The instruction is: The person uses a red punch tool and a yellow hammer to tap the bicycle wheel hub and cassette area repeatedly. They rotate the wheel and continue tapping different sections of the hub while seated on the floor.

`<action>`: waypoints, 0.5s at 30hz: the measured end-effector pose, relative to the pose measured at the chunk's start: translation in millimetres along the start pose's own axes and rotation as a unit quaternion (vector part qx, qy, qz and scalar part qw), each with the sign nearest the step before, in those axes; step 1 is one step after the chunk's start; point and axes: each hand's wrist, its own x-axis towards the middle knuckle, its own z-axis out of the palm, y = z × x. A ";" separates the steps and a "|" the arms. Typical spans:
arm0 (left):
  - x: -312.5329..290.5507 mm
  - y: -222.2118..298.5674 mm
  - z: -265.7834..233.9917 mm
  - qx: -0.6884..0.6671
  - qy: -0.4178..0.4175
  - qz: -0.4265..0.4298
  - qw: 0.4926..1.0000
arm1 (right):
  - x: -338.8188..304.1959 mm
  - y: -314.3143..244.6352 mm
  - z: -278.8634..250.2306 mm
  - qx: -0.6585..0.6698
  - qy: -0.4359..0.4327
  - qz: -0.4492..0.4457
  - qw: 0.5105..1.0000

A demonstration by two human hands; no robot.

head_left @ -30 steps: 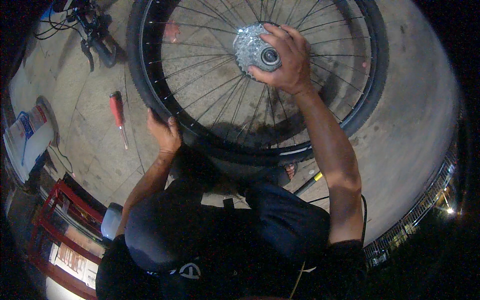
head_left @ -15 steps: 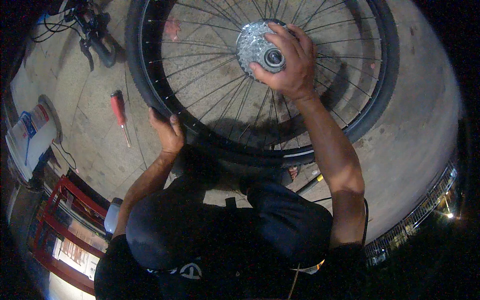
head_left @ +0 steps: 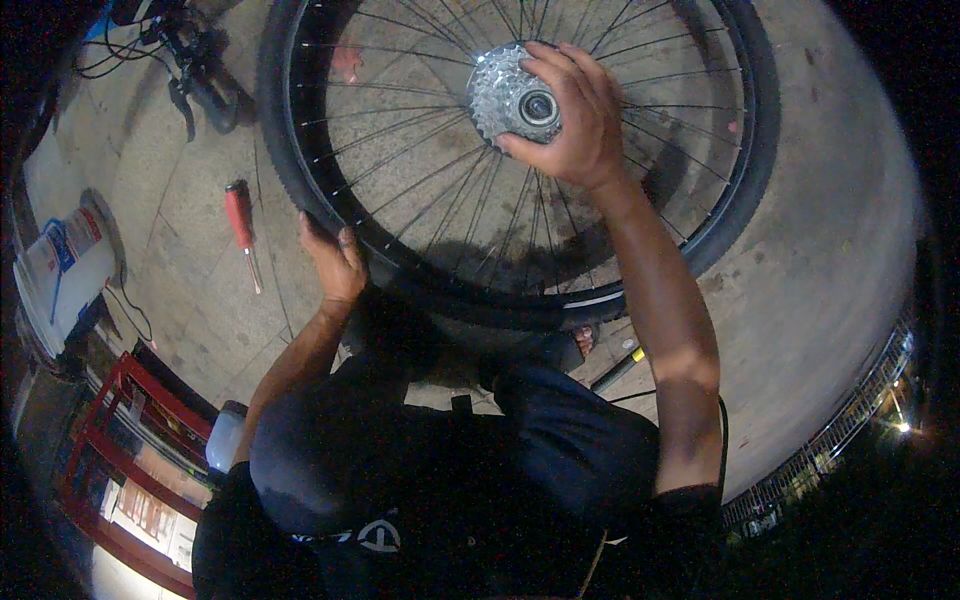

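Observation:
A bicycle wheel (head_left: 285, 165) with a black tyre and thin spokes takes up the upper middle of the view, its hub side facing me. At its centre sits a silver cassette (head_left: 490, 95) of toothed sprockets around a dark, round axle hole. My right hand (head_left: 580, 115) is wrapped over the cassette's right side, with the thumb at its lower edge and the fingers across the top. On the tyre's lower left edge, my left hand (head_left: 335, 265) holds the rim area, thumb and fingers on either side; part of its grip is hidden.
A red-handled screwdriver (head_left: 239, 215) lies on the tiled floor left of the wheel. Farther left stands a white bucket (head_left: 75, 260). Handlebar parts with a brake lever (head_left: 183, 105) show at the upper left. A red metal frame (head_left: 110, 450) is at the lower left.
My right hand and the cassette have shifted slightly left in the view, and the wheel's right side with them. My left hand stays in place on the tyre.

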 end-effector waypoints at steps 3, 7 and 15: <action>1.7 2.5 0.7 -0.018 -0.004 -0.010 1.000 | -5.3 3.4 7.4 -0.019 0.022 -0.005 1.000; 1.6 3.8 0.3 -0.015 0.002 -0.009 1.000 | -8.1 7.3 17.2 -0.010 0.063 -0.009 0.998; 0.4 2.3 2.7 0.001 0.011 0.005 1.000 | -8.5 3.3 16.9 -0.026 0.060 0.003 0.998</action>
